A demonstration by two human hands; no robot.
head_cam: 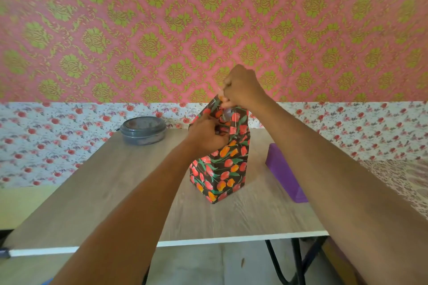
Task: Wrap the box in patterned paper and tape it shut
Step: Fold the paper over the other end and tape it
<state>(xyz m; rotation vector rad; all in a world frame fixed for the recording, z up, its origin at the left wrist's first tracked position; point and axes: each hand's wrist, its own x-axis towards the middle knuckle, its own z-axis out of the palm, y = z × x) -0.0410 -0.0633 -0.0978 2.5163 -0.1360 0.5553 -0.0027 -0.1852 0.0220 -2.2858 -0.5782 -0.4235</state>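
A tall box [222, 169] wrapped in dark paper with red and orange tulips stands upright on the wooden table [115, 192]. My left hand [206, 136] grips the paper on the box's upper left side. Just above the top, my right hand [243, 88] is curled and pinches something thin and clear, seemingly a strip of tape [234, 120], which hangs down onto the upper face of the box. The paper at the top edge is folded up into a point under my right hand.
A round grey lidded container [143, 131] sits at the table's back left. A purple block [286, 173] lies on the table right of the box. Patterned walls stand close behind the table. The near table edge [208, 242] has a white rim.
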